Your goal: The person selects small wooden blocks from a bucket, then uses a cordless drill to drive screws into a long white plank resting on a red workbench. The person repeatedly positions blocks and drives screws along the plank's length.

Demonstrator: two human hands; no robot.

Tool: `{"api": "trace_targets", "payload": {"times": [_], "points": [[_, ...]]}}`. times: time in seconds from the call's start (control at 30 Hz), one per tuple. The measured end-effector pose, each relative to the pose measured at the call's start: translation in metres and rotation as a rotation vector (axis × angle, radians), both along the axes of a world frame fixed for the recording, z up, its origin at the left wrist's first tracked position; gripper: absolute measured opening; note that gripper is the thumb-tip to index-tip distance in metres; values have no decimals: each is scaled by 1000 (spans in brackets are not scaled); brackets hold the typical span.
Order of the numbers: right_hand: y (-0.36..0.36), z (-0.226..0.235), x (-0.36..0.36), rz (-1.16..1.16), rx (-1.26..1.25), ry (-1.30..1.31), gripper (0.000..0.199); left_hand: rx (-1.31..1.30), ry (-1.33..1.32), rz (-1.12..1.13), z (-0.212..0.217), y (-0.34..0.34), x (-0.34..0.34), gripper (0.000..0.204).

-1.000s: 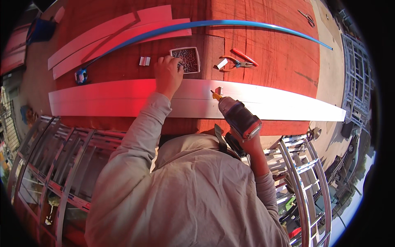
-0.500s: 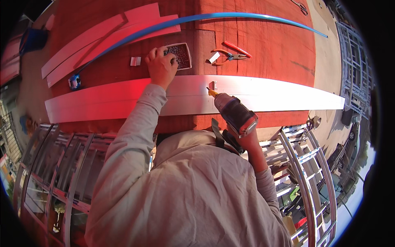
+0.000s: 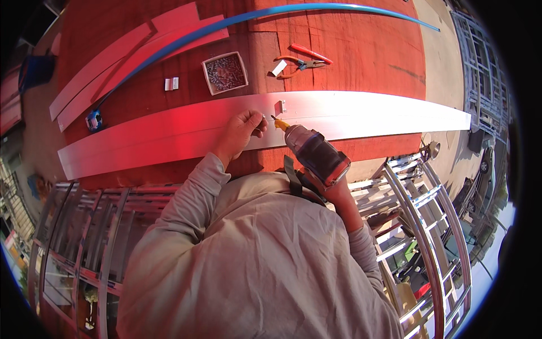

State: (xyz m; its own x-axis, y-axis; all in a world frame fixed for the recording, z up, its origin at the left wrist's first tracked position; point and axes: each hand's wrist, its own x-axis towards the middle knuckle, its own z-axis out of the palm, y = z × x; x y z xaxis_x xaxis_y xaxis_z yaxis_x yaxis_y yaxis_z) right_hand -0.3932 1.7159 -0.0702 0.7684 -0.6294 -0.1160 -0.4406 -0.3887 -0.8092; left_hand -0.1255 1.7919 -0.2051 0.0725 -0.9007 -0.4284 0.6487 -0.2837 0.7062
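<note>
My right hand point(image 3: 337, 193) grips a cordless drill point(image 3: 317, 155) with a yellow collar. Its bit points up and left over a long silvery metal strip point(image 3: 367, 116). Close to the bit tip, my left hand point(image 3: 241, 135) is closed in a pinch on a tiny screw point(image 3: 263, 116). A small metal bracket point(image 3: 282, 106) sits on the strip just beyond the bit. Farther back stands an open cardboard box point(image 3: 230, 88) holding many loose screws point(image 3: 224, 71).
Pliers point(image 3: 307, 64) with orange handles, a red marker point(image 3: 311, 53) and a small white piece point(image 3: 279, 68) lie on the red table point(image 3: 372, 62). A blue tube point(image 3: 271, 10) arcs over pale strips point(image 3: 141, 65) at the back. Metal ladders point(image 3: 415, 209) stand at both sides.
My left hand has come out of the screw box toward me, to the drill's bit, with a screw between its fingers. The drill has shifted slightly left in the picture.
</note>
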Motion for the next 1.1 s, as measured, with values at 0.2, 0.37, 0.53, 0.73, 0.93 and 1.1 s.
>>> {"api": "trace_targets", "payload": {"times": [0.2,0.37,0.53,0.73,0.93,1.1], "points": [[6,4,-2,-25,59,17,33,-7,89,-57,12,2,-4,24],[11,2,-7,-5,53,7,33,12,85,-117,13,3,-3,24],[16,-1,-13,29,0,34,35,8,111,-127,13,4,-4,21],[21,2,-13,-8,74,9,36,34,157,-176,18,9,-1,18],[24,8,-18,-63,270,-30,37,5,27,-393,24,8,22,14],[30,7,-23,-17,151,18,36,29,-9,-500,34,4,25,15]]}}
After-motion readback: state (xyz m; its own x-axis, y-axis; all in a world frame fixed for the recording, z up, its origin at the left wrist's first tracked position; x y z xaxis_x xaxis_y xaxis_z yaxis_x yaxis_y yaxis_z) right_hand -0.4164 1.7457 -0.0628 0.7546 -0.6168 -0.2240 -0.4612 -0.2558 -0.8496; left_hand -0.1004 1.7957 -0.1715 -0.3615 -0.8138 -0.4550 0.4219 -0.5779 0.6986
